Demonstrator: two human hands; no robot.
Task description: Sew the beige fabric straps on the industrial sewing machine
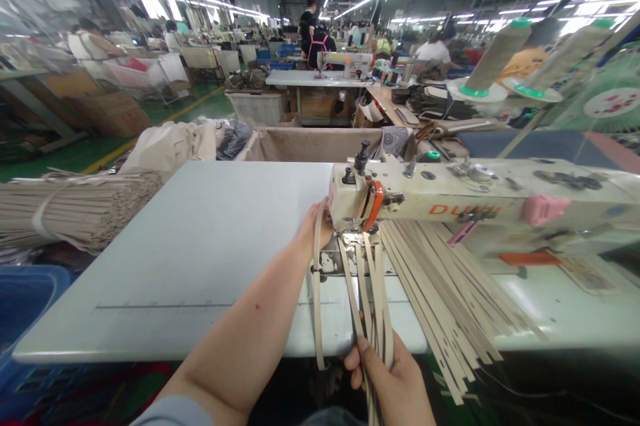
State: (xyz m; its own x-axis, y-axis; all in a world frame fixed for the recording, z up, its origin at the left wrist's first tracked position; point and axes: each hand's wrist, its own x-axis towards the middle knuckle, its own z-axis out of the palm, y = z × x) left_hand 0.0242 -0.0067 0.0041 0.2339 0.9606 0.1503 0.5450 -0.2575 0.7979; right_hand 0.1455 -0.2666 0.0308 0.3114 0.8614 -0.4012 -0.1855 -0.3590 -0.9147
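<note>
My left hand (314, 229) reaches under the head of a cream sewing machine (450, 196), its fingers hidden behind the machine head and a looped beige strap (317, 306). Near the table's front edge, my right hand (393, 383) is closed around a bunch of thin beige straps (373, 299) that run up to the needle area. A fan of many loose beige straps (450, 299) lies on the machine bed to the right and hangs over the edge.
A white work table (200, 253) spreads to the left. A tied bundle of beige straps (75, 209) lies at its far left. A blue crate (25, 299) sits below. Thread cones (493, 56) stand at the back right. Fabric bins and other workers fill the hall behind.
</note>
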